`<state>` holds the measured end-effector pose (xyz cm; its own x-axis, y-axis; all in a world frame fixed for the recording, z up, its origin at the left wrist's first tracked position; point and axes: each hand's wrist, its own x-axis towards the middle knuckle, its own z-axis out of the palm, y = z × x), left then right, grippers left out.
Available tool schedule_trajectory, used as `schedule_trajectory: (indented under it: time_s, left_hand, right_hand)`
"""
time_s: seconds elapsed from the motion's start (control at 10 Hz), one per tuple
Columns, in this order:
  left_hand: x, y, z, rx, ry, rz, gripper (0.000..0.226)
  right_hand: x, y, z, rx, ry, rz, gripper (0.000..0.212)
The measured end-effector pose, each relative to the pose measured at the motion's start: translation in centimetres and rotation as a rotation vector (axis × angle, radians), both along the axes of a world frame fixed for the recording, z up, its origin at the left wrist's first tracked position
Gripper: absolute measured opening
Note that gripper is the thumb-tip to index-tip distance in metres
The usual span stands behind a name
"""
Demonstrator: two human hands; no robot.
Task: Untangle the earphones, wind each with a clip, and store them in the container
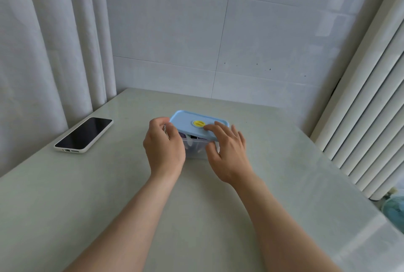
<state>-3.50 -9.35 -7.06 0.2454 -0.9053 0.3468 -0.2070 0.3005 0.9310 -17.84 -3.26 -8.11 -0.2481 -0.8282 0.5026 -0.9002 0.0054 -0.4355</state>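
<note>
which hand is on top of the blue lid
The right hand: its fingers lie spread on the blue lid; the left hand curls round the container at its end.

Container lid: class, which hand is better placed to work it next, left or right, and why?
Probably the right hand: its fingers lie spread on the blue lid beside the yellow valve, thumb at the near rim. The left hand grips the container at its left end, suited to steadying.
</note>
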Motion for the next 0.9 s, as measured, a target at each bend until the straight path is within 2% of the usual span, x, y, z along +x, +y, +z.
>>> schedule_trajectory:
  time_s: [0.1,0.2,0.3,0.4,0.5,0.7,0.8,0.9]
  left_hand:
    - [0.2,0.1,0.1,-0.020,0.021,0.075,0.012]
    - [0.4,0.0,0.2,0.063,0.010,0.081,0.020]
    - [0.4,0.1,0.1,0.122,-0.062,0.047,0.026]
    - [0.6,0.3,0.3,0.155,-0.046,0.024,0.016]
    - [0.7,0.6,0.5,0.150,-0.036,0.021,0.017]
    - [0.1,-0.8,-1.2,0.083,-0.133,0.000,0.028]
    - [0.5,-0.9,-1.3,-0.042,-0.195,0.071,0.023]
    - [0.4,-0.1,-0.4,-0.242,-0.130,-0.008,0.008]
  right_hand:
    - [0.2,0.1,0.2,0.034,0.066,0.009,0.065]
    - [0.2,0.2,0.3,0.034,0.178,0.038,0.060]
    - [-0.4,0.3,0.2,0.037,0.253,0.071,0.046]
    - [-0.7,0.3,0.3,0.072,0.299,0.067,0.044]
    - [-0.2,0.0,0.0,0.131,0.371,0.004,0.052]
    - [0.4,-0.8,-1.0,0.057,0.321,-0.051,0.051]
    - [0.2,-0.6,-1.4,0.064,0.302,-0.031,0.046]
    - [0.7,-0.3,-1.4,0.085,0.292,-0.064,0.050]
